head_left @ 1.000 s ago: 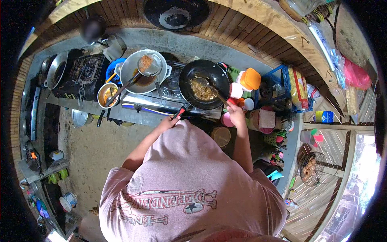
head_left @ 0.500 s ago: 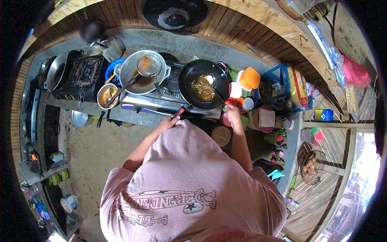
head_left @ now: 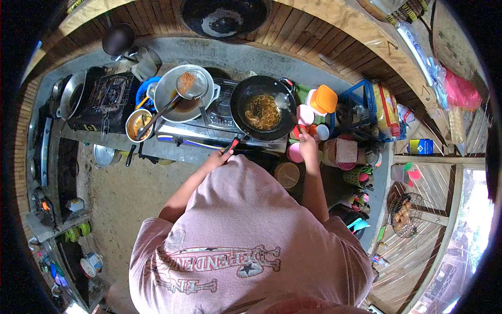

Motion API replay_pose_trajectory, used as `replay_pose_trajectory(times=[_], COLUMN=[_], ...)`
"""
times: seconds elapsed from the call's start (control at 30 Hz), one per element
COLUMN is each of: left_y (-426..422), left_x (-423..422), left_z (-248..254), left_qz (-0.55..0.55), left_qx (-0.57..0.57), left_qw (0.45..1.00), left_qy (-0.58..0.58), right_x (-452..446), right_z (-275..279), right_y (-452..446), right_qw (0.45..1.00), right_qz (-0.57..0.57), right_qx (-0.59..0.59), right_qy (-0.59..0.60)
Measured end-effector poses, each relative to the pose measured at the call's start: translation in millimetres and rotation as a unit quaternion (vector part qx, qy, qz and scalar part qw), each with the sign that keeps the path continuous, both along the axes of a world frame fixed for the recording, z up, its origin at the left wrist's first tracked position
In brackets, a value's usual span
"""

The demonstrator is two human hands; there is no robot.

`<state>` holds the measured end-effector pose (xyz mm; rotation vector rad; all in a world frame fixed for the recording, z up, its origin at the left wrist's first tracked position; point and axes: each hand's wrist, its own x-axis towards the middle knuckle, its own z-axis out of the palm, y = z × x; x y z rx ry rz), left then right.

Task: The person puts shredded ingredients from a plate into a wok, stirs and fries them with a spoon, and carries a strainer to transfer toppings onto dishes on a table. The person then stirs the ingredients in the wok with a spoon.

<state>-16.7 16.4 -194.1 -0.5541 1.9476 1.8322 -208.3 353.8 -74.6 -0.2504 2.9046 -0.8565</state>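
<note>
A black wok [head_left: 243,118] rests on the right side of the gas stove [head_left: 222,137], with brown sliced food [head_left: 264,112] in it. My left hand [head_left: 218,158] is closed on the wok's red and black handle [head_left: 233,144]. At the wok's right rim my right hand [head_left: 307,140] is closed round the handle of a ladle, whose blurred head [head_left: 283,100] is over the right side of the wok, beside the food. To the left, a large metal basin [head_left: 166,94] holds brown liquid, and a strainer with orange-brown bits [head_left: 186,82] lies across it.
A small pot [head_left: 139,124] with orange food and a black grill stove [head_left: 111,99] stand left of the basin. Right of the wok are an orange-lidded container [head_left: 323,99], several tubs and a blue basket [head_left: 370,107]. A round-lidded container [head_left: 287,175] is below the stove's front edge.
The ladle has moved from within the food toward the wok's right side, and my right hand has shifted slightly right. The food lies spread differently. My left hand keeps its hold.
</note>
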Motion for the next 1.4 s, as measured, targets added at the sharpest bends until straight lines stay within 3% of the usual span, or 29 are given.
replay_pose_trajectory(times=[0.07,0.13,0.37,0.5,0.6,0.7,0.73,0.77,0.8,0.83,0.87,0.93,0.97,1.03,1.13,1.2,1.3,1.37,1.4], left_y=[0,2,1,1,2,4,4,4,4,4,3,3,2,2,3,3,1,2,3], left_x=[-1,0,1,1,1,0,0,0,1,1,1,1,1,2,1,1,0,1,1], left_z=[17,9,-8,1,31,45,42,40,38,36,35,35,35,36,34,31,31,41,42], left_qz=[-0.011,0.003,0.011,0.010,-0.016,-0.004,-0.006,-0.008,-0.008,-0.005,-0.002,0.000,0.002,0.001,0.001,0.004,-0.018,-0.012,-0.011], left_qx=[-0.028,-0.023,-0.001,-0.002,-0.048,-0.055,-0.057,-0.059,-0.059,-0.050,-0.041,-0.036,-0.032,-0.028,-0.029,-0.034,-0.049,-0.051,-0.052], left_qw=[1.000,1.000,1.000,1.000,0.999,0.998,0.998,0.998,0.998,0.999,0.999,0.999,0.999,1.000,0.999,0.999,0.999,0.999,0.999], left_qy=[-0.003,-0.008,-0.014,-0.010,0.010,0.007,0.012,0.017,0.016,0.011,0.006,0.007,0.010,0.004,-0.015,-0.030,-0.011,-0.003,-0.002], right_x=[-3,3,6,8,5,-15,-9,-1,9,15,15,16,14,12,8,4,-6,-12,-7], right_z=[-27,-28,12,52,33,-60,-40,-19,4,10,8,8,9,25,25,19,-38,-82,-71], right_y=[6,-2,-3,-14,-9,22,13,6,-3,-5,-4,-4,-2,-1,0,1,13,23,17], right_qw=[0.997,0.957,0.985,0.998,0.999,0.996,0.996,0.968,0.906,0.894,0.894,0.960,0.960,0.991,0.993,0.997,0.995,0.990,0.990], right_qz=[0.016,-0.096,0.091,0.017,-0.021,-0.004,-0.003,-0.074,-0.142,-0.128,-0.128,-0.008,-0.008,0.067,0.029,0.016,0.008,-0.019,-0.018], right_qx=[-0.071,-0.158,-0.112,-0.048,-0.020,-0.087,-0.086,-0.162,-0.232,-0.278,-0.277,-0.200,-0.200,-0.097,-0.115,-0.077,-0.101,-0.118,-0.118], right_qy=[0.010,-0.223,-0.095,-0.034,-0.017,-0.022,-0.023,-0.176,-0.323,-0.327,-0.328,-0.194,-0.195,-0.055,-0.005,-0.006,0.005,-0.072,-0.072])
